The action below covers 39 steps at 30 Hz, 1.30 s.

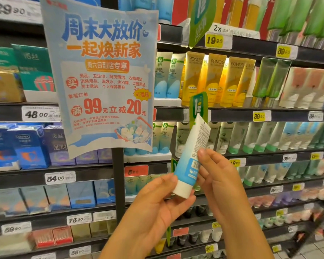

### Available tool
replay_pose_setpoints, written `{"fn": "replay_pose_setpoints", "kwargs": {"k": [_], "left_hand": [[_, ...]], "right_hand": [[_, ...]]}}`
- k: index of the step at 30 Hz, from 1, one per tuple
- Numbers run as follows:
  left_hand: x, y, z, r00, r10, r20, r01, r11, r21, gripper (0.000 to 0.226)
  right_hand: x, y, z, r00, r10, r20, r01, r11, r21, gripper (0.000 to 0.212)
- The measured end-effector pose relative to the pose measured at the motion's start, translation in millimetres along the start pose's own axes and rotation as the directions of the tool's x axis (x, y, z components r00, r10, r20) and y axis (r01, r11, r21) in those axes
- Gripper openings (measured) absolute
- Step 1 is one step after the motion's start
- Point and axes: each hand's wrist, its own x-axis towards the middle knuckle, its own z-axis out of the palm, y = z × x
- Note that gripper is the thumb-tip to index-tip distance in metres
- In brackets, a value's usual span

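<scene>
The person stands close to a shop shelf and holds a cleanser tube (pixel 190 156) in the air in front of it, a little toward 5 o'clock from the middle of the view. The tube fades from white at the top to blue lower down. It is tilted, with its crimped end toward 1 o'clock and its white cap toward 7 o'clock, and its printed back and barcode face the person. The left hand (pixel 157 204) comes up from 6 o'clock and its grip closes round the cap end, thumb on the 9 o'clock side and fingers curled underneath. The right hand (pixel 220 178) comes in from 4 o'clock and its grip pinches the tube's body, with the thumb tip lying on the print just above the barcode. I cannot see how the fingers behind the tube lie. Behind the tube's crimped end a green shelf flag (pixel 198 106) sticks out from the shelf edge (pixel 232 115). A big pale-blue sale poster (pixel 105 77) hangs at 11 o'clock. Yellow Pond's tubes (pixel 213 80) stand in a row at 1 o'clock, under a yellow price tag (pixel 214 41) reading 19.90. Blue boxes (pixel 26 144) fill the shelf at 9 o'clock, below a white price tag (pixel 39 114) reading 48.00.
</scene>
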Motion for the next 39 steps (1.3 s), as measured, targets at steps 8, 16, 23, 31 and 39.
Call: {"fn": "replay_pose_setpoints", "kwargs": {"k": [8,16,23,31,39], "left_hand": [[-2.2,0.4,-2.7,0.991,0.116,-0.063,-0.096,0.961,0.258,0.049],[-5.7,9.1,-0.4,0.999,-0.054,-0.005,0.053,0.994,-0.097,0.040],[-5.7,12.3,-1.1,0.985,-0.135,0.106,0.151,0.975,-0.165,0.041],[5.3,4.4,-11.2,0.974,0.215,-0.065,-0.184,0.929,0.322,0.041],[4.8,2.0,-15.4,0.833,0.552,0.030,-0.367,0.512,0.777,0.040]], "right_hand": [[-3.9,0.6,6.6,1.000,0.017,-0.025,-0.020,0.989,-0.148,0.047],[-4.4,0.1,14.6,1.000,0.009,0.024,-0.010,0.997,0.073,0.033],[-1.3,2.7,14.3,1.000,0.010,0.026,-0.013,0.990,0.140,0.033],[2.4,2.7,12.3,1.000,-0.015,0.010,0.015,1.000,0.024,0.034],[1.6,7.8,13.1,1.000,0.020,0.008,-0.020,0.999,0.039,0.029]]}}
